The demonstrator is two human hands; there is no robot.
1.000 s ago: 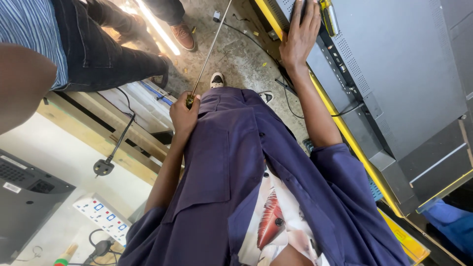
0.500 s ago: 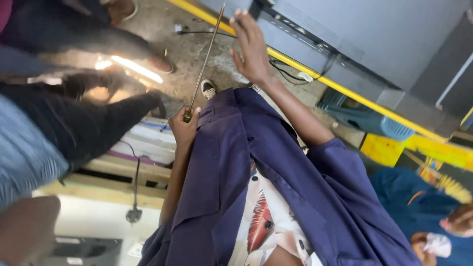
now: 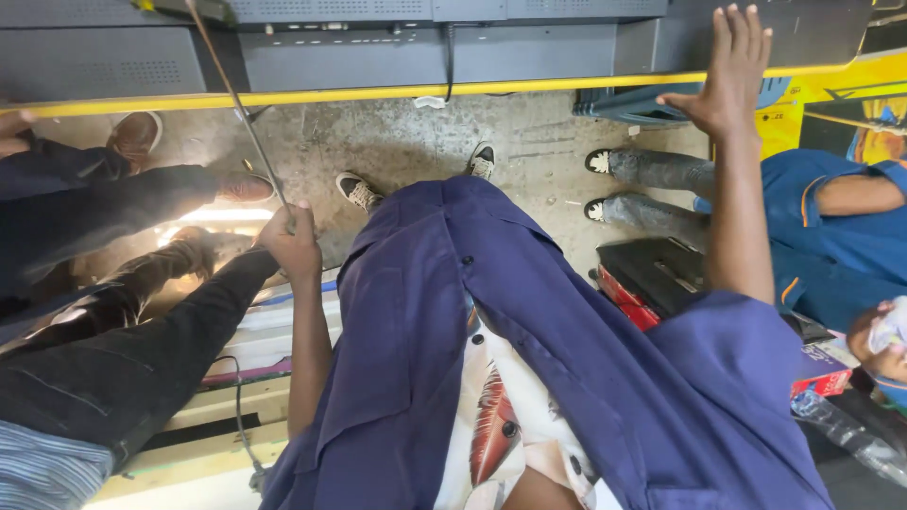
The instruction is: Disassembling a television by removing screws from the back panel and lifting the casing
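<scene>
At the bottom of the frame hangs the person's open blue jacket (image 3: 529,359) over a patterned shirt (image 3: 501,425). Left of centre, the left hand (image 3: 291,244) is clenched around the lower end of a thin rod (image 3: 238,104), which slants up to the upper left edge of the frame; its top end is out of view. In the upper right, the right hand (image 3: 729,71) is released, fingers spread, holding nothing, raised in front of a dark panel (image 3: 567,42) with a yellow rail (image 3: 378,94) along it. Whether the palm touches the panel cannot be told. Farther off lies the concrete floor (image 3: 425,142) with the person's shoes (image 3: 359,189), other people's legs (image 3: 142,203) at left and a seated person in blue (image 3: 831,246) at right. The rod is only gripped; nothing done with it shows.
</scene>
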